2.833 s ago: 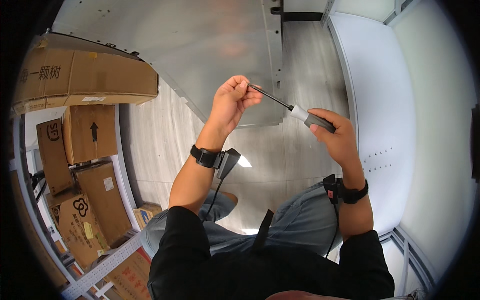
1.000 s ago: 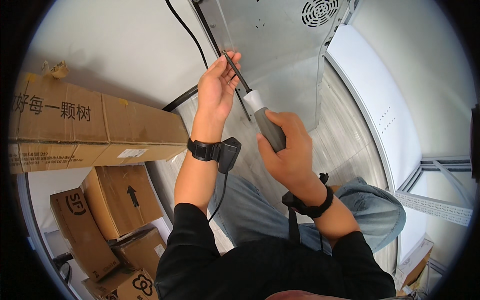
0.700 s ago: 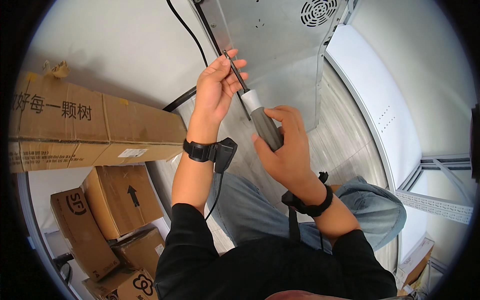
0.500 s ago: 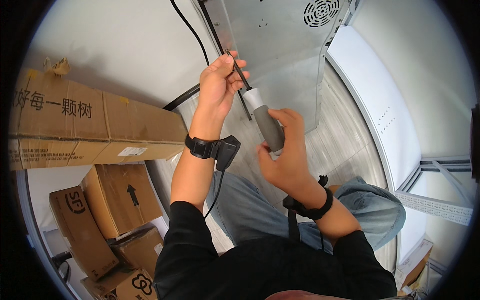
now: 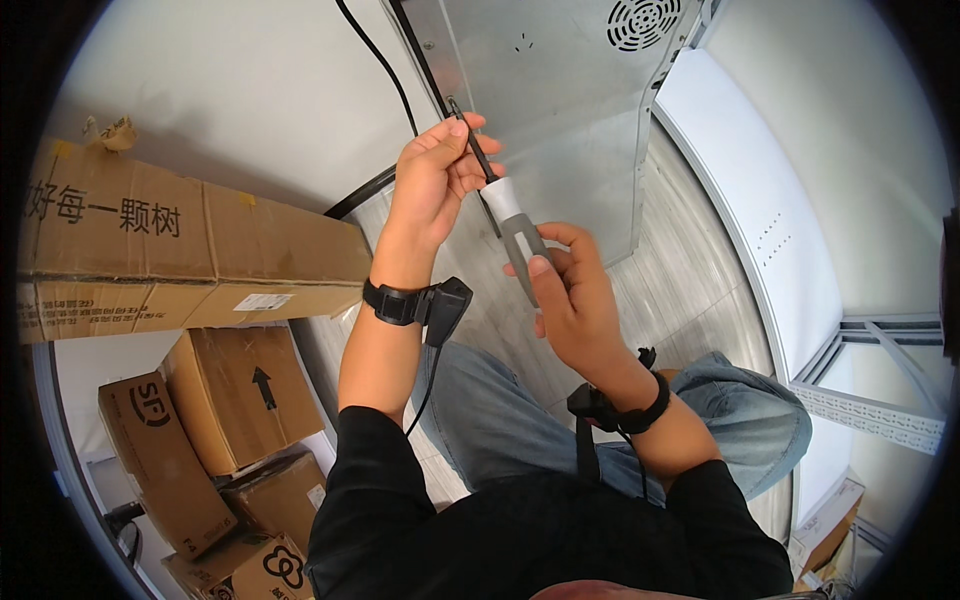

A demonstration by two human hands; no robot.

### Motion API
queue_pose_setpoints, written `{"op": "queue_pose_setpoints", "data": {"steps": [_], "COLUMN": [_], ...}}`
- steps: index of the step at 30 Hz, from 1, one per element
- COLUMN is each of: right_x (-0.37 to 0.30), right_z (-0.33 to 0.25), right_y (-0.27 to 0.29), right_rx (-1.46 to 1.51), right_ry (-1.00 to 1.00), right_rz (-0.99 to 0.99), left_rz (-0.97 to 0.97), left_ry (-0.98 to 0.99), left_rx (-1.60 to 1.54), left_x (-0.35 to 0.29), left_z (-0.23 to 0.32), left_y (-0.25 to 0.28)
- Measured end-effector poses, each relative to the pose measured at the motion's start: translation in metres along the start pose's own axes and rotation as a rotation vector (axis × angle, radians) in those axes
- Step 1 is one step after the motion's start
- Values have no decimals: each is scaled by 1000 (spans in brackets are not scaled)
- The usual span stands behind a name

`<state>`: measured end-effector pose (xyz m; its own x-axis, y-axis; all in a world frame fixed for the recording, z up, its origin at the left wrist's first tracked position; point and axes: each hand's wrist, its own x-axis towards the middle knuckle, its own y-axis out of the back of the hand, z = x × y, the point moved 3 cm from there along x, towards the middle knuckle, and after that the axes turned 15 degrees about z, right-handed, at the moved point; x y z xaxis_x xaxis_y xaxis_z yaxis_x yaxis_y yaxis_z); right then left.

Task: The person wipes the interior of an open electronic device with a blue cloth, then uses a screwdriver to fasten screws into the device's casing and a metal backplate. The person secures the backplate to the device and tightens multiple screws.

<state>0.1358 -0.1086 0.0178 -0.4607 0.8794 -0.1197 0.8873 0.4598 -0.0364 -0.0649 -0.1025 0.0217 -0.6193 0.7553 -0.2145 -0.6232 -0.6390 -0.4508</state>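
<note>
A screwdriver [image 5: 516, 232] with a thick grey and white handle and a dark shaft points up and to the left. My right hand [image 5: 578, 308] is closed round the lower handle, its thumb lying along the top beside a pale strip. Further up, my left hand [image 5: 425, 182] steadies the dark shaft between thumb and fingers. The tip sits at the left edge of a grey metal cabinet [image 5: 560, 120], by a small screw or hole. Whether it is seated there, I cannot tell.
A black cable [image 5: 385, 65] hangs by the white wall. Long cardboard boxes [image 5: 290, 250] stand at left, with smaller boxes [image 5: 245, 400] below. To the right are a curved-looking white panel [image 5: 760, 220] and a metal frame [image 5: 870, 400]. My knees are bent over the wood-look floor [image 5: 690, 235].
My right hand has shifted its hold, the thumb now pressing on top of the handle. The handle has turned, showing a pale strip, and the screwdriver has moved slightly left.
</note>
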Motion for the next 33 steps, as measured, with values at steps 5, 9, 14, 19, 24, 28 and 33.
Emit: {"op": "queue_pose_setpoints", "data": {"steps": [5, 9, 14, 19, 24, 28, 33], "right_x": [-3, -8, -2, 3, 0, 0, 2], "right_z": [-4, -9, -15, -33, -36, -27, -23], "right_y": [2, 2, 3, 14, 15, 11, 5], "right_rx": [-118, -330, -229, -282, -489, -455, -8], "right_ry": [273, 643, 514, 338, 671, 718, 139], "right_rz": [-24, 156, 207, 86, 190, 181, -14], "left_rz": [90, 127, 30, 25, 108, 106, 82], "left_ry": [-31, -15, -10, -44, -52, -37, -37], "left_rx": [27, 23, -90, -23, 37, -17, -31], "left_x": [2, 5, 1, -6, 1, 1, -2], "left_z": [-3, -5, -4, 3, -3, -4, 1], "left_y": [-1, 0, -6, -9, -8, -7, -11]}}
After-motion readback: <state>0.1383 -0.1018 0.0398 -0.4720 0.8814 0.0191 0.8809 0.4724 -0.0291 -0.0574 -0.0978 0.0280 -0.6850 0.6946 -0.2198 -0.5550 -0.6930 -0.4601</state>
